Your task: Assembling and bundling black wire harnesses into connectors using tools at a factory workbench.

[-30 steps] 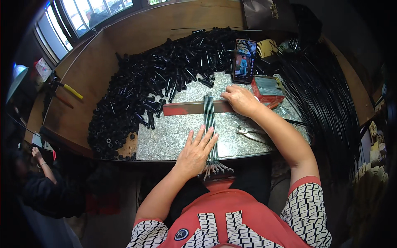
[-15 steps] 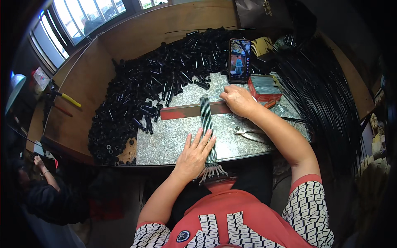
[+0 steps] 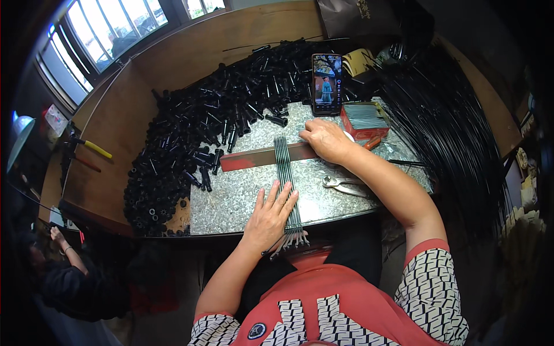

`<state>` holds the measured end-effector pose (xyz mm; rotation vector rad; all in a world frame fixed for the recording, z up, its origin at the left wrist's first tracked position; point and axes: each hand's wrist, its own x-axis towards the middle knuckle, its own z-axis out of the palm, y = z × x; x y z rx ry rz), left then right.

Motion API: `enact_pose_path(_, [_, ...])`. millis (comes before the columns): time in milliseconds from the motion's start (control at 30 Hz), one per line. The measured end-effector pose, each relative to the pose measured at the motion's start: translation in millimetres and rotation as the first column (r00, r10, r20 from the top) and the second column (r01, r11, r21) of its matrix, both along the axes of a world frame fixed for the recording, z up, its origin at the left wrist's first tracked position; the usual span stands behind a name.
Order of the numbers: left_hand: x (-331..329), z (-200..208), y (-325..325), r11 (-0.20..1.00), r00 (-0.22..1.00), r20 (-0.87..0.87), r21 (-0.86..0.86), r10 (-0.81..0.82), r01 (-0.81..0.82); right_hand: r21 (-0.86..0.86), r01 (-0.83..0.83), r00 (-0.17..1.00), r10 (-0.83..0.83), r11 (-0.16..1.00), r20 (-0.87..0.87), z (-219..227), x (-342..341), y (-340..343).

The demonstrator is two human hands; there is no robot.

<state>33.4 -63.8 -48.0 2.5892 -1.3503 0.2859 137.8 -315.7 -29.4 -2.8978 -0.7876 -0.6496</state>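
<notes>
Little has moved since the earlier frames: the view has swung slightly, leaving the phone farther left in the frame, and the lower ends of the thin rods now fan out more to the left, one standing apart from the others. Both hands keep nearly the same places.

At the centre of the frame, the rods lie side by side across a flat reddish-brown bar on the speckled bench, their lower ends reaching past its near edge. Palm down, the left hand is spread wide, its fingertips over the rods below the bar; its thumb cannot be made out clearly. Fingers curled, the right hand is at the bar's right end; whether it grips anything, I cannot tell.

Right of centre, silver pincers lie below the right forearm. Just above that forearm are a red box of thin grey pieces and an orange handle. A heap of black tubular parts fills the bench's upper left, and long black rods spread down the right. At the lower left sits another person.
</notes>
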Motion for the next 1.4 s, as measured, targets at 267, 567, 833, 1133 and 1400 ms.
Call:
enact_pose_path(267, [-1.3, 3.8, -0.9, 1.000, 0.999, -0.041, -0.008, -0.003, 0.003, -0.019, -0.072, 0.997, 0.073, 0.997, 0.022, 0.2, 9.8, 3.6])
enact_pose_path(567, [-0.7, 3.8, -0.4, 1.000, 0.995, -0.102, -0.027, 0.011, -0.014, -0.035, -0.104, 0.995, 0.104, 0.994, 0.012, 2.6, 14.1, 4.5])
enact_pose_path(833, [-1.2, 4.5, -0.3, 0.999, 0.995, -0.097, -0.028, 0.023, -0.026, 0.012, -0.114, 0.992, 0.115, 0.993, -0.049, 4.5, 12.3, 9.6])
enact_pose_path(1133, [-2.7, 9.0, -3.9, 1.000, 0.996, -0.093, -0.022, 0.011, -0.013, 0.167, -0.144, 0.988, 0.151, 0.975, -0.030, -5.7, 10.7, 13.7])
enact_pose_path(1400, [1.4, -2.8, 4.0, 1.000, 1.000, -0.020, -0.023, 0.016, -0.016, 0.151, 0.077, 0.995, -0.086, 0.985, 0.049, 37.2, -6.6, -49.1])
